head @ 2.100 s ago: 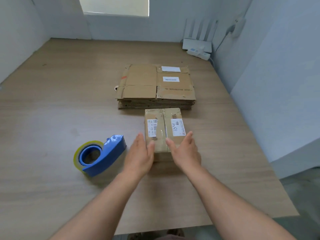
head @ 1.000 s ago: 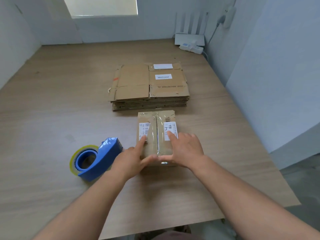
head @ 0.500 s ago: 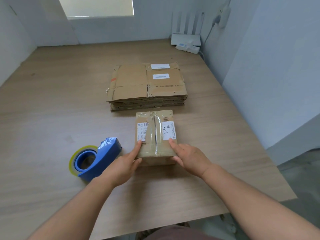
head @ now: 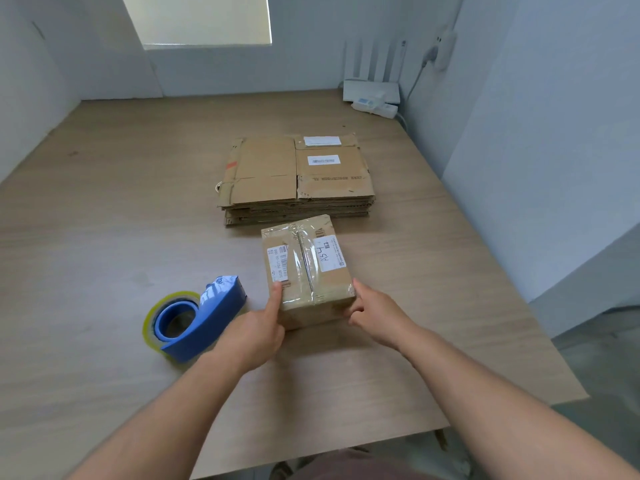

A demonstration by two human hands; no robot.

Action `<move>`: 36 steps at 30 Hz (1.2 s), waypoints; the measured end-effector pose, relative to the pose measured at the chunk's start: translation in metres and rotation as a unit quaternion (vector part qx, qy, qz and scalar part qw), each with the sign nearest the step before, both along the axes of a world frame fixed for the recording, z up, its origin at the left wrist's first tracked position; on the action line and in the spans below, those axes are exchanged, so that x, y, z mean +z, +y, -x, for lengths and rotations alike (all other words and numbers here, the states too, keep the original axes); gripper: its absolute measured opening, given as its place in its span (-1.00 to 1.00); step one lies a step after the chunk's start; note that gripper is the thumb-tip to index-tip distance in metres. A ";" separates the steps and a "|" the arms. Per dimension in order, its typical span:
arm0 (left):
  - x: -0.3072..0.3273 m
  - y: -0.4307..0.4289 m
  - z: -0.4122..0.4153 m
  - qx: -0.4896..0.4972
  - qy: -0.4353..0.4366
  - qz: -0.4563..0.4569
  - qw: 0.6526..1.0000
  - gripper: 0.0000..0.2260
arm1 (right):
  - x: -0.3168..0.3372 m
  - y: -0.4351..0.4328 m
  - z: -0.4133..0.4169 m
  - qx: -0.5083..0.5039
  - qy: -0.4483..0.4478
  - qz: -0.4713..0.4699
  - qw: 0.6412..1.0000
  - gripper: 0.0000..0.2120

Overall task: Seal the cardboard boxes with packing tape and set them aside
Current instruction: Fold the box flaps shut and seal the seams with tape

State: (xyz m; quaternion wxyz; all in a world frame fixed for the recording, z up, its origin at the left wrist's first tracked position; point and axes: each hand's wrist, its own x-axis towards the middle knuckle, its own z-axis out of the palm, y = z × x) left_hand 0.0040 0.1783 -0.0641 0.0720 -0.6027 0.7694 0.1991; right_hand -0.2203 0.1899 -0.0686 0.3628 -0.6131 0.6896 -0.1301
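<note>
the person holds a small brown cardboard box (head: 306,268) between both hands over the pale wooden table (head: 104,237). the left hand (head: 256,327) clasps the box's near left corner, thumb laid up along the top edge beside a white barcode label, the other fingers tucked out of sight against the side. the right hand (head: 375,311) grips the near right corner with its fingers curled against the side wall and the thumb at the top edge. clear shiny tape runs down the middle seam of the box, and a second white label with handwriting sits on the top, beyond the right hand. the box is turned a little askew between the hands; i cannot tell whether its base rests on the table or is just raised.

just to the left of the left hand, close but not touching it, lies a blue plastic tape dispenser (head: 204,313) with a yellowish roll of tape in it. straight beyond the gripped box, almost touching its far end, is a stack of flattened brown cardboard boxes (head: 298,178). well beyond the right hand, in the far corner against the wall, stands a white router with upright antennas (head: 372,90), and a white power strip (head: 375,107) lies before it.
</note>
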 end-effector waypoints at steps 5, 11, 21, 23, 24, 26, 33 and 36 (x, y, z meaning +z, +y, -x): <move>0.004 -0.013 -0.014 -0.033 -0.011 0.004 0.999 -0.42 | 0.008 -0.014 0.019 0.117 0.222 0.124 0.960 -0.58; 0.011 -0.020 -0.010 -0.028 0.012 0.023 0.999 -0.45 | -0.001 -0.023 0.018 0.202 0.205 0.152 0.946 -0.57; -0.005 -0.016 -0.003 0.033 0.052 0.047 0.997 -0.52 | -0.022 -0.019 0.023 0.187 0.174 0.335 0.907 -0.74; -0.003 -0.016 -0.004 0.035 0.071 0.037 0.996 -0.52 | -0.022 -0.018 0.024 0.184 0.169 0.337 0.908 -0.73; -0.002 -0.016 -0.006 0.036 0.092 0.020 0.995 -0.50 | -0.020 -0.018 0.022 0.178 0.157 0.319 0.917 -0.72; -0.002 -0.017 -0.012 0.039 0.161 -0.042 0.985 -0.41 | -0.010 -0.018 0.020 0.134 0.127 0.243 0.952 -0.71; 0.012 -0.024 0.000 0.204 0.404 -0.115 0.885 -0.35 | 0.005 -0.044 0.007 -0.154 -0.142 0.076 0.975 -0.87; 0.013 -0.031 0.008 0.273 0.415 -0.136 0.857 -0.21 | 0.002 -0.058 -0.005 -0.148 -0.175 0.008 0.973 -0.59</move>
